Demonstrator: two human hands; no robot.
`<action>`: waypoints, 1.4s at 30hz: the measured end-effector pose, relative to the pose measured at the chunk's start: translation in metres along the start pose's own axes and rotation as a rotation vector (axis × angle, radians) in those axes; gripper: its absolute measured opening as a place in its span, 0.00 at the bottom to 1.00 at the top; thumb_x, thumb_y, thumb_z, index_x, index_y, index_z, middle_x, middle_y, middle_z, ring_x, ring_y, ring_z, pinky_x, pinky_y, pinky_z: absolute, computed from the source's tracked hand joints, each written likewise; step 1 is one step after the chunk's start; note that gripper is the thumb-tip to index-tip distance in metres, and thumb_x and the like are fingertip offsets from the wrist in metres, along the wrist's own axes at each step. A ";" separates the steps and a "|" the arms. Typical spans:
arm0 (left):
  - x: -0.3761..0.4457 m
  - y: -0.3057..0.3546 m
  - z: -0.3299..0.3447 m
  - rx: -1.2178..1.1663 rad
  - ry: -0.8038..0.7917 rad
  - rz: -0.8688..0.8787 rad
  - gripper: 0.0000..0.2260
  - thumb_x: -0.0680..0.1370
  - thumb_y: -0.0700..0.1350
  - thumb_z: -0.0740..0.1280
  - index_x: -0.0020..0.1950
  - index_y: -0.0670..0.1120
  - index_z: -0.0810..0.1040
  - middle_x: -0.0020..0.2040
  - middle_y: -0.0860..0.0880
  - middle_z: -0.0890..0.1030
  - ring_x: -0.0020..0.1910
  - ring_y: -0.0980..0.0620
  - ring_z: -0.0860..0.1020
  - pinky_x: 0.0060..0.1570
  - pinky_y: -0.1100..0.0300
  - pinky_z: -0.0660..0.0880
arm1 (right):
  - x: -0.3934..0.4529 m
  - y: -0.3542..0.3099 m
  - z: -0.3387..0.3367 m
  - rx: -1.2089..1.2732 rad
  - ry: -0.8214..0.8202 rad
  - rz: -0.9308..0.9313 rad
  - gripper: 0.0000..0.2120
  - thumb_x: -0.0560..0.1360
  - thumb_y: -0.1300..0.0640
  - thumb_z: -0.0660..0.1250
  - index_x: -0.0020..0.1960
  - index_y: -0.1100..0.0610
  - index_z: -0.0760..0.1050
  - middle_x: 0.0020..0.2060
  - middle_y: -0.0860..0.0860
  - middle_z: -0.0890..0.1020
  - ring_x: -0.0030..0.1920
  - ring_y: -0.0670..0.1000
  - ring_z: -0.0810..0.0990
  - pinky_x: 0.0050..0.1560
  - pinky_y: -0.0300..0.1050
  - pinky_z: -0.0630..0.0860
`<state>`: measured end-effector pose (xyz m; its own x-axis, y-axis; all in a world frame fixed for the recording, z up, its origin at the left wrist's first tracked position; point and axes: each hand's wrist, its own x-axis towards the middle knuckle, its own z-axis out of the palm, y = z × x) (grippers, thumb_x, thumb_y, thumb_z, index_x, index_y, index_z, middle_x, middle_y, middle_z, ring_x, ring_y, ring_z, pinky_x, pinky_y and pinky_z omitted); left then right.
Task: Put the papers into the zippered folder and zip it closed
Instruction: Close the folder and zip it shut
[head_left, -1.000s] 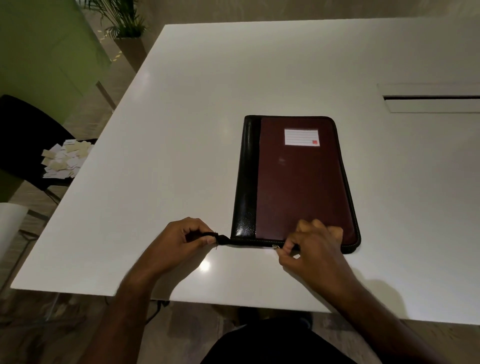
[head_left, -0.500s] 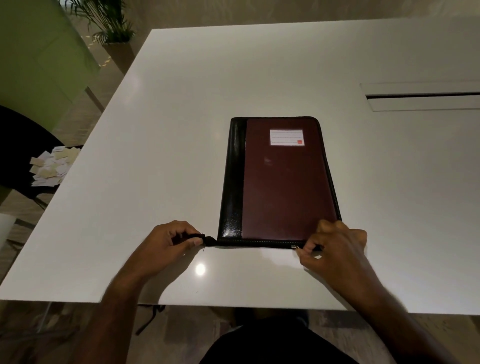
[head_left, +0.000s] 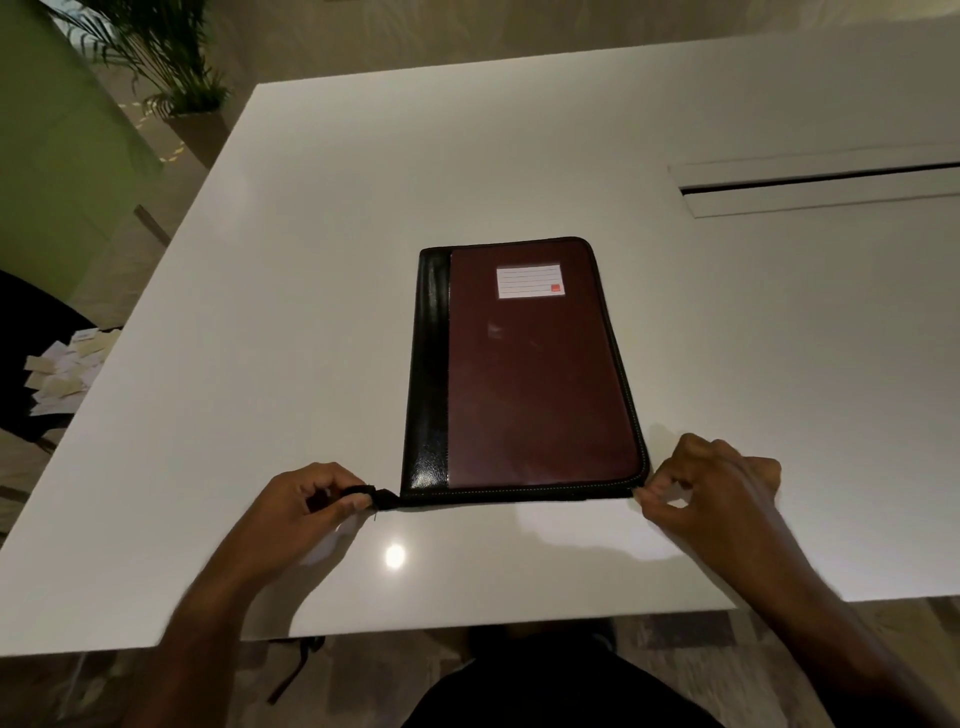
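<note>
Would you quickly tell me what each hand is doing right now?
Left hand: closed, pinching the black tab at the folder's near-left corner.
Right hand: closed at the near-right corner, apparently on the zipper pull, which is hidden.

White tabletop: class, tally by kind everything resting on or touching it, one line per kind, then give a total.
Maroon-and-black leather zippered folder: 1
White lined label on the folder: 1
Bare hands, left hand and right hand: 2
Total: 4

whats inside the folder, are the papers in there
Cannot tell. The folder lies shut and flat on the table, so its cover hides whatever is inside. No loose papers show on the table; only a white label sits on the cover.
</note>
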<state>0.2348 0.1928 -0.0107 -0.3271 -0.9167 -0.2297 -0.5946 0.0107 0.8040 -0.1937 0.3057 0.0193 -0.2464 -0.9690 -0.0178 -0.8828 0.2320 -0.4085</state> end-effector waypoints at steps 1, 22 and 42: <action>0.000 0.001 0.000 -0.004 0.002 0.000 0.10 0.79 0.41 0.74 0.50 0.56 0.88 0.45 0.50 0.87 0.44 0.53 0.85 0.48 0.55 0.78 | 0.002 0.003 0.000 -0.002 0.003 -0.002 0.12 0.69 0.56 0.82 0.33 0.46 0.82 0.34 0.42 0.77 0.39 0.48 0.77 0.48 0.47 0.56; 0.046 0.130 0.128 0.376 -0.029 0.558 0.13 0.80 0.63 0.66 0.59 0.59 0.79 0.50 0.62 0.76 0.52 0.62 0.72 0.55 0.65 0.70 | 0.007 0.016 -0.004 0.303 -0.129 -0.001 0.06 0.77 0.58 0.76 0.42 0.56 0.82 0.37 0.48 0.84 0.39 0.51 0.82 0.42 0.48 0.77; 0.073 0.154 0.185 0.554 -0.025 1.006 0.10 0.80 0.44 0.68 0.52 0.44 0.88 0.41 0.48 0.82 0.38 0.47 0.77 0.43 0.55 0.67 | 0.013 0.024 -0.014 0.182 -0.136 -0.027 0.03 0.78 0.51 0.73 0.48 0.50 0.85 0.42 0.45 0.86 0.42 0.47 0.82 0.45 0.41 0.77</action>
<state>-0.0168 0.2018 -0.0053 -0.8481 -0.3854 0.3637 -0.2953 0.9136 0.2795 -0.2234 0.2993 0.0218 -0.1566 -0.9801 -0.1222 -0.7984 0.1985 -0.5685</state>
